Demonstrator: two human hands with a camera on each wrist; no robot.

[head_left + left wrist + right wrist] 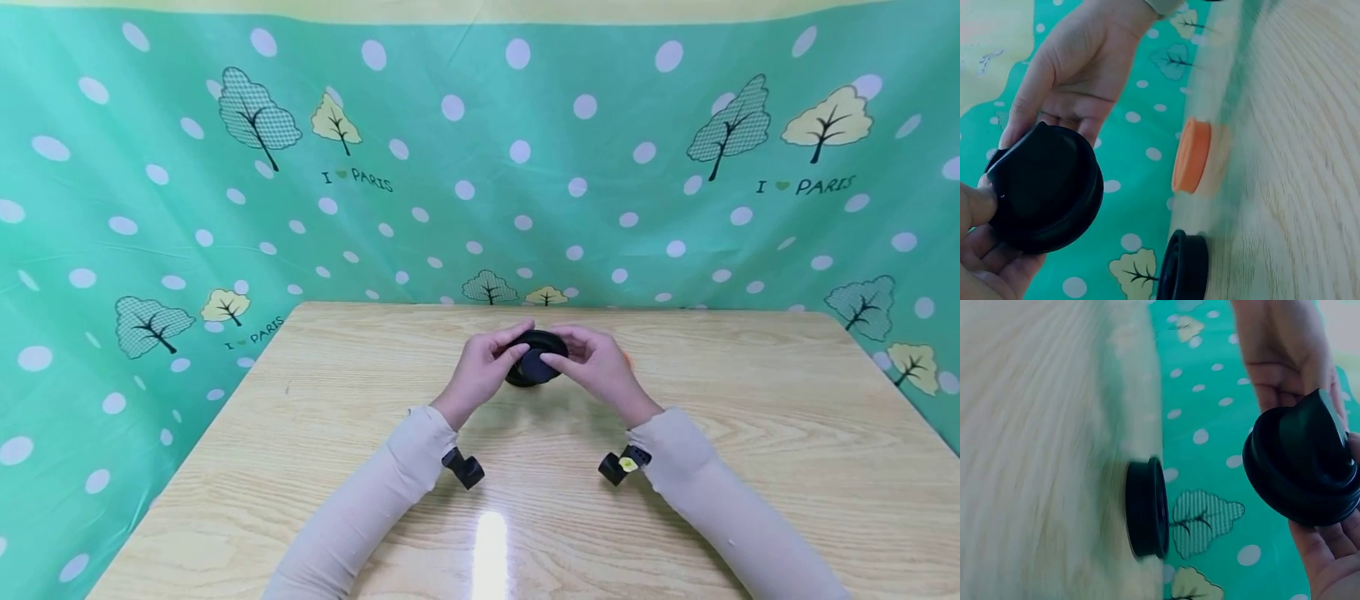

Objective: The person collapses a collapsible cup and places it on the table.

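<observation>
Both hands hold up a round black lid (pixel 538 367) with a raised flap, above the far part of the table. My left hand (pixel 483 367) grips its left side, thumb on the near face and fingers behind. From the right, my right hand (pixel 597 362) grips the other side, its thumb pressed against the flap. In the left wrist view the lid (pixel 1047 187) shows a smooth face; the right wrist view shows its stepped rim and tilted flap (pixel 1316 437). A second black round piece (pixel 1147 509) stands on the table close by.
An orange round cap (pixel 1191 156) sits on the wooden table (pixel 337 400), mostly hidden behind the right hand in the head view. A green dotted cloth (pixel 480 167) hangs along the table's far edge. Each wrist wears a black strapped camera (pixel 468 472).
</observation>
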